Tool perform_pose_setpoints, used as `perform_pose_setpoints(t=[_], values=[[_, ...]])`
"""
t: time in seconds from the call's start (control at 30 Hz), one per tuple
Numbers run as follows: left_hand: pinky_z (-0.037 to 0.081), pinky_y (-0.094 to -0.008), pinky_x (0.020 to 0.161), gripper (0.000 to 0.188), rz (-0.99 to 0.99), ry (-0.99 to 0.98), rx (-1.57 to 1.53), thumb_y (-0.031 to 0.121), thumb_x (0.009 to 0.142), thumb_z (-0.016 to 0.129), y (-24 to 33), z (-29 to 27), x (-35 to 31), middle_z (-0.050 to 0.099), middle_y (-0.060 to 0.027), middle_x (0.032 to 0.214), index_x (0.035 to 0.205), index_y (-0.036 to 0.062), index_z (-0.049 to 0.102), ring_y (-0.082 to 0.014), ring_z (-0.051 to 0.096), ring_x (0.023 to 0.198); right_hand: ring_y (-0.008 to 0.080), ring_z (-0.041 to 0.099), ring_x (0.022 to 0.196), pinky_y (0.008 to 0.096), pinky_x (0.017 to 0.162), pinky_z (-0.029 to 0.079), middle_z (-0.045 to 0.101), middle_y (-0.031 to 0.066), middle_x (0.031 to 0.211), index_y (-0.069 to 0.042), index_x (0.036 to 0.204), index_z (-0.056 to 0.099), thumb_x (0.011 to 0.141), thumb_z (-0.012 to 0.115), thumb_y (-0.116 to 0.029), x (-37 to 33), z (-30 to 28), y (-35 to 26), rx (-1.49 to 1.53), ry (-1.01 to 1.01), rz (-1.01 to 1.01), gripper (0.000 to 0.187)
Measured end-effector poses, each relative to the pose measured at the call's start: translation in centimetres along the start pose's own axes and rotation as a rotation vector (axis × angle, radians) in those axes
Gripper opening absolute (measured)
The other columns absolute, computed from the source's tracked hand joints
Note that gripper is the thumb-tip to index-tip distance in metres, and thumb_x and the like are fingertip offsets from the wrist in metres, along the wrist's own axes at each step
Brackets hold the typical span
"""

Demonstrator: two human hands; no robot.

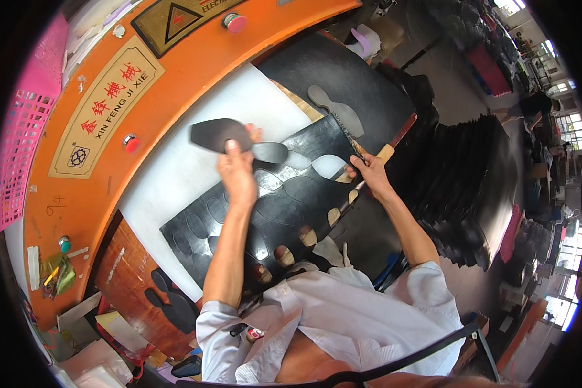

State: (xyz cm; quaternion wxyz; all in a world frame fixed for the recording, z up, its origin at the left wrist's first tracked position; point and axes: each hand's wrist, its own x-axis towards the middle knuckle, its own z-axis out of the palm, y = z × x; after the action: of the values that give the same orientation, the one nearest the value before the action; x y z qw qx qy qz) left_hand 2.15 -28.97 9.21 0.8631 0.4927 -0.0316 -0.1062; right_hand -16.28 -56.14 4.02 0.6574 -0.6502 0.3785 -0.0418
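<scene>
My left hand (pixel 240 174) is closed round the narrow middle of a dark shoe sole piece (pixel 210 134), raised above a black sheet (pixel 278 210). That sheet has sole-shaped outlines across it and cut-out gaps along its near edge. My right hand (pixel 372 173) pinches the sheet's right edge, beside an opening where white shows through. Beneath the sheet lies a white board (pixel 233 97). Close to my right hand is a pale wooden block (pixel 385 153).
An orange machine (pixel 194 71) with round push buttons curves along the left and far side. On the dark surface beyond lies a grey sole piece (pixel 336 108). Tall stacks of black sheets (pixel 465 174) stand at right. Dark soles (pixel 174 302) rest on a reddish-brown board at lower left.
</scene>
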Motion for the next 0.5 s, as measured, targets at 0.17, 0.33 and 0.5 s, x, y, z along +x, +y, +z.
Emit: perform_pose_setpoints(t=[0.17, 0.33, 0.5], values=[[0.042, -0.0444, 0.119, 0.046, 0.536, -0.207, 0.854, -0.008, 0.097, 0.049, 2.3, -2.4, -2.9, 0.063, -0.0230, 0.144, 0.141, -0.0043, 0.062, -0.0363, 0.058, 0.138, 0.0134, 0.065, 0.060, 0.0296, 0.058, 0.051, 0.071, 0.0076, 0.079, 0.001, 0.098, 0.072, 0.092, 0.078, -0.017, -4.0, 2.2, -2.4, -0.679, 0.236, -0.518, 0.020], [0.032, -0.0500, 0.127, 0.066, 0.440, -0.848, 1.242, -0.004, 0.084, 0.069, -3.4, -2.2, -7.4, 0.050, -0.0201, 0.157, 0.148, -0.0016, 0.054, -0.0377, 0.043, 0.151, 0.0076, 0.069, 0.064, 0.0201, 0.050, 0.045, 0.069, 0.0005, 0.077, 0.000, 0.096, 0.073, 0.098, 0.074, -0.015, -3.1, 3.4, -3.1, -0.332, -0.571, 0.158, 0.014], [0.028, -0.0508, 0.128, 0.069, 0.423, -0.961, 1.271, 0.017, 0.094, 0.073, -4.9, -2.4, -9.1, 0.043, -0.0242, 0.160, 0.153, -0.0053, 0.046, -0.0406, 0.037, 0.153, 0.0044, 0.060, 0.055, 0.0185, 0.046, 0.039, 0.066, -0.0004, 0.071, -0.001, 0.102, 0.075, 0.099, 0.068, -0.006, 0.2, 2.5, -1.5, -0.080, -0.842, 0.347, 0.009]])
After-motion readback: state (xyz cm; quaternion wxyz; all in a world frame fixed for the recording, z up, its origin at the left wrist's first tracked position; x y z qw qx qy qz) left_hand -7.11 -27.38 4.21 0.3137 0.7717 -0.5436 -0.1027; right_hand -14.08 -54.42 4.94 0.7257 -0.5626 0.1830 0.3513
